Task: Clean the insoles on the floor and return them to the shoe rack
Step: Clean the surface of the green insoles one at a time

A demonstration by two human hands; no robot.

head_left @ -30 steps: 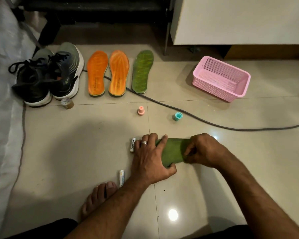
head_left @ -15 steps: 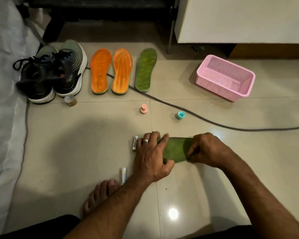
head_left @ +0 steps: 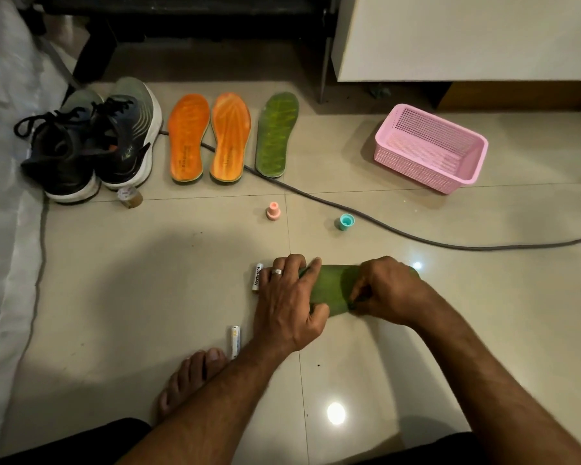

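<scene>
Left hand (head_left: 289,297), fingers spread, pins down a flat green foam insole (head_left: 332,286); right hand (head_left: 386,290) pinches its edge. Tugging could crease it.

Home: tiled floor (head_left: 148,297), bed edge (head_left: 4,196), sneakers (head_left: 91,142)
</scene>
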